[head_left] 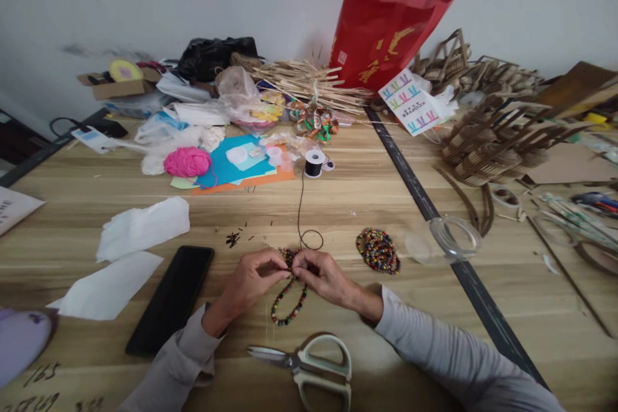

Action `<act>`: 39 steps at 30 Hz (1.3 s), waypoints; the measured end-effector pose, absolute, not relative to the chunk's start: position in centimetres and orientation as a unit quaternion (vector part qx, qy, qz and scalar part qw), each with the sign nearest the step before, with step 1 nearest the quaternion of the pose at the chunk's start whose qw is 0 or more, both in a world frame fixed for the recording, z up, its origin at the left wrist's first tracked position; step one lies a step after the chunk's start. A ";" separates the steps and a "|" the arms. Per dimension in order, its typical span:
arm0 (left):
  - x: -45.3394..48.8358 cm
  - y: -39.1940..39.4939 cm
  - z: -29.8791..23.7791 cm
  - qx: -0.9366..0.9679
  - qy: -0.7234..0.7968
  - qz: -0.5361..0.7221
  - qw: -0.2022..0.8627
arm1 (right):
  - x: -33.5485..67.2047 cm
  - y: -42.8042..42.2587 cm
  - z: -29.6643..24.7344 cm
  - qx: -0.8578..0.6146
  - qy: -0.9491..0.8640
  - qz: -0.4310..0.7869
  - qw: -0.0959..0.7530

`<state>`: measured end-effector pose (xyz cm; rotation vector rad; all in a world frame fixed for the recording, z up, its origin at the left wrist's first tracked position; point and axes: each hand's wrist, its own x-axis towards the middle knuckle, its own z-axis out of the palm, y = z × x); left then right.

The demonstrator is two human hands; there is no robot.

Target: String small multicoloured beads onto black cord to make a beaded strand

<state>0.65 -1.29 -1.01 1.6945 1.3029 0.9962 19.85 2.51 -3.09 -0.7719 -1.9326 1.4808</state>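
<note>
Both hands meet above the table, pinching at the top of a loop of small multicoloured beads (284, 320). My left hand (255, 277) has thumb and forefinger pressed together on the bead string's end. My right hand (323, 275) pinches the same spot from the other side; the exact bit between the fingertips is too small to make out. More beads lie just behind the fingers. A black cord (300, 206) runs from a spool (313, 166) and curls down close to my right hand. Scissors (309, 360) lie below the bead loop.
A coiled pile of beads (379, 251) lies right, near clear tape rolls (454, 237). Left are a black phone (171, 299) and white paper (145, 225). Short black cord scraps (232, 239) lie ahead. Pink yarn (187, 161), a red bag (386, 26) and wooden baskets (492, 141) stand farther back.
</note>
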 end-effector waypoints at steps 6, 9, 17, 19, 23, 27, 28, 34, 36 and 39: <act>0.7 -1.3 -0.9 0.669 0.517 0.384 0.372 | 19.8 2.5 -3.1 -0.285 -0.720 0.559 0.295; 0.7 -1.3 -0.9 0.672 0.519 0.380 0.367 | 19.8 2.5 -3.1 -0.285 -0.716 0.565 0.294; 0.8 -1.3 -0.8 0.678 0.517 0.381 0.358 | 19.9 2.5 -2.8 -0.288 -0.726 0.556 0.285; 0.9 -1.3 -0.8 0.681 0.513 0.382 0.355 | 19.9 2.5 -2.8 -0.284 -0.724 0.558 0.289; 0.9 -1.3 -0.9 0.684 0.507 0.384 0.357 | 19.9 2.5 -2.7 -0.281 -0.722 0.564 0.285; 0.9 -1.2 -1.0 0.683 0.508 0.375 0.367 | 19.9 2.5 -2.5 -0.280 -0.722 0.564 0.288; 0.9 -1.2 -1.0 0.681 0.510 0.372 0.371 | 19.9 2.5 -2.5 -0.278 -0.723 0.563 0.288; 0.8 -1.2 -0.8 0.670 0.510 0.364 0.399 | 19.9 2.5 -2.6 -0.275 -0.727 0.560 0.288; 0.9 -1.2 -0.8 0.667 0.509 0.364 0.403 | 20.0 2.5 -2.6 -0.278 -0.727 0.558 0.287; 0.9 -1.2 -0.9 0.664 0.510 0.370 0.403 | 20.0 2.5 -2.5 -0.279 -0.728 0.557 0.287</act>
